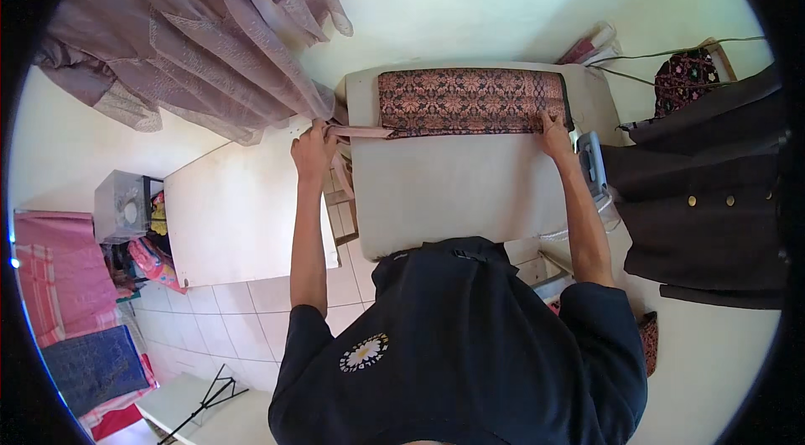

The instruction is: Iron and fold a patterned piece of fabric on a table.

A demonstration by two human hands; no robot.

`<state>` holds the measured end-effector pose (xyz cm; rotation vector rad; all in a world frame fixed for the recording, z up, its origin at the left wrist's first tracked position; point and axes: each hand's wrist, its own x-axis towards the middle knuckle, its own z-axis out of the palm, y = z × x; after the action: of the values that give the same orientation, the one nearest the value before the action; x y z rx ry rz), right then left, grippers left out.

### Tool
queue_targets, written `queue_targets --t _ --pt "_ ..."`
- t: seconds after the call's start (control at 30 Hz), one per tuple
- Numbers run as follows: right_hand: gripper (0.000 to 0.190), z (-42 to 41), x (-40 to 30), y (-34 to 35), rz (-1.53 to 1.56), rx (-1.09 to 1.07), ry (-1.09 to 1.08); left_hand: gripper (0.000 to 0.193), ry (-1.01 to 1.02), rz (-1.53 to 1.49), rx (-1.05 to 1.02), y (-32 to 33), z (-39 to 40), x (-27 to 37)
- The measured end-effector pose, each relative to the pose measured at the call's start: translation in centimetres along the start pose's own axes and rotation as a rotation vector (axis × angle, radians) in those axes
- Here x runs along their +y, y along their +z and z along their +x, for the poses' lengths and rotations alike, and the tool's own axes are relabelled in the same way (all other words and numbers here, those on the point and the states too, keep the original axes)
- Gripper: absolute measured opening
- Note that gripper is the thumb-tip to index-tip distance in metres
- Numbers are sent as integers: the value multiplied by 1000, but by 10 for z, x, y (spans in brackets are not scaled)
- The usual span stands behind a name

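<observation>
A folded cloth with a dark and copper floral pattern [471, 99] lies along the far part of a padded, pale-covered ironing table [440, 187]. From its lower left corner a pale pink fabric strap [361, 131] runs out taut to the left. My left hand [314, 146] is closed around this strap, beyond the table's left edge. At the cloth's lower right corner, my right hand [556, 135] grips the near edge between thumb and fingers. Just right of that hand, a blue-grey clothes iron [591, 163] stands at the table's right side, partly hidden by my forearm.
A white tabletop [245, 212] adjoins on the left, across a narrow gap. Mauve curtains [207, 36] hang over its far end. A dark garment with gold buttons [698, 225] hangs close on the right. The iron's cord [566, 234] trails near my right forearm.
</observation>
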<state>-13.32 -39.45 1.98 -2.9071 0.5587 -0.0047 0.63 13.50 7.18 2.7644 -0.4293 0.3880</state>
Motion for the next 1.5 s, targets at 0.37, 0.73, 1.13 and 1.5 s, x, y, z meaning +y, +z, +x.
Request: queue_targets --t 0.37,0.73,1.13,1.5 --pt "56 -5 -12 4 -55 28 25 31 632 -533 72 22 67 138" --pt "56 -8 -14 28 -145 53 136 46 478 -404 -157 49 25 158" --pt "63 21 -207 -9 116 3 -623 63 308 -381 -151 56 -8 72" --pt "38 43 -147 -5 -84 167 -569 46 299 -354 -201 60 -10 66"
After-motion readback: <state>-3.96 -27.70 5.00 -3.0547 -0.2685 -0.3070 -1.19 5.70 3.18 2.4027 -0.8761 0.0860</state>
